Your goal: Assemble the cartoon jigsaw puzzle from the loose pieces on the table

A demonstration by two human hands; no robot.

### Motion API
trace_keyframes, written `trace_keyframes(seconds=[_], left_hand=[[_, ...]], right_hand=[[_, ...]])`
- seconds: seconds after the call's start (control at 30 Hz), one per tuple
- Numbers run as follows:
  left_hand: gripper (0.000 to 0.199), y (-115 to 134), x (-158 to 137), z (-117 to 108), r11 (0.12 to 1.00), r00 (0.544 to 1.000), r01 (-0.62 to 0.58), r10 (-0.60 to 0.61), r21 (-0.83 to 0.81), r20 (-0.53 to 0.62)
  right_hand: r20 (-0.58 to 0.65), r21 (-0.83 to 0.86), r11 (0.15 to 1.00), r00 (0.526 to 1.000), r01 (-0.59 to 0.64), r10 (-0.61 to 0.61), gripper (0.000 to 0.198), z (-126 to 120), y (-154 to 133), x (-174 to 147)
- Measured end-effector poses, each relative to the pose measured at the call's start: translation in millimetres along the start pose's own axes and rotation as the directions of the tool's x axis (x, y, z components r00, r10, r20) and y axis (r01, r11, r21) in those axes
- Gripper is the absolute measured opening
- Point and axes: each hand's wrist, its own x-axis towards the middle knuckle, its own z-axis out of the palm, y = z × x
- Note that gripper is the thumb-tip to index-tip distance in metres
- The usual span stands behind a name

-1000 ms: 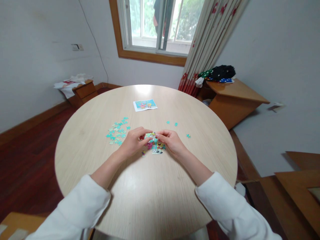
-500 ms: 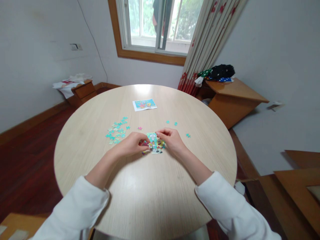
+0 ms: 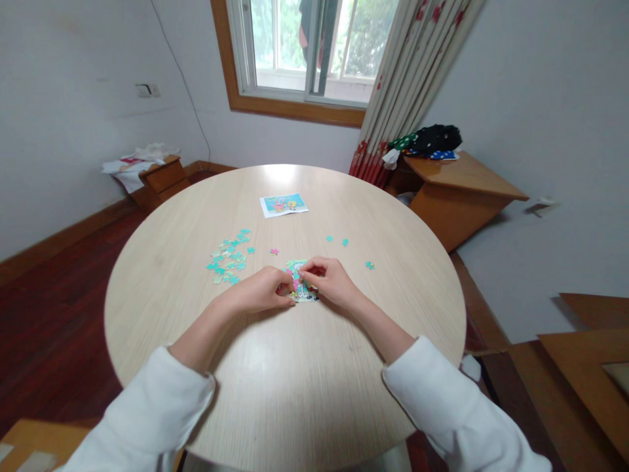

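A small partly joined jigsaw puzzle with cartoon figures lies flat on the round table, partly covered by my fingers. My left hand is closed at its left edge, thumb and fingers curled against the pink part. From the right, my right hand reaches over the puzzle, its thumb and fingertips pinched together on the upper middle. Whether a separate piece is between those fingertips is hidden. Just beyond my left hand lies a single pink puzzle piece.
Loose turquoise and pale puzzle pieces are spread at the left of the round table. Several more, including a blue-green piece, lie at the right. A picture sheet rests farther back. A wooden cabinet stands beyond the table's right edge.
My right hand has moved left and slightly down, from the puzzle's upper right to over its middle. My left hand has shifted slightly and stays at the left edge.
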Motion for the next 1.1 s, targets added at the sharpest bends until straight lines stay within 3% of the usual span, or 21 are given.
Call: trace_keyframes(seconds=[0.2, 0.73, 1.1], left_hand=[[0.018, -1.4, -1.0, 0.3, 1.000, 1.000, -0.003, 0.003, 0.015, -0.002], [0.018, -2.1, -0.1, 1.5, 0.999, 1.000, 0.004, -0.004, 0.037, 0.002], [0.016, -3.8, 0.7, 1.4, 1.000, 1.000, 0.018, -0.018, 0.009, -0.010]], right_hand=[[0.052, -0.111, 0.994, 0.998, -0.024, 0.030, 0.011, -2.8, -0.7, -1.7], [0.218, -0.176, 0.983, 0.972, -0.050, 0.088, 0.016, -4.5, -0.8, -2.3], [0.228, -0.272, 0.962, 0.970, -0.014, 0.079, 0.015, -4.0, 1.4, -2.6]])
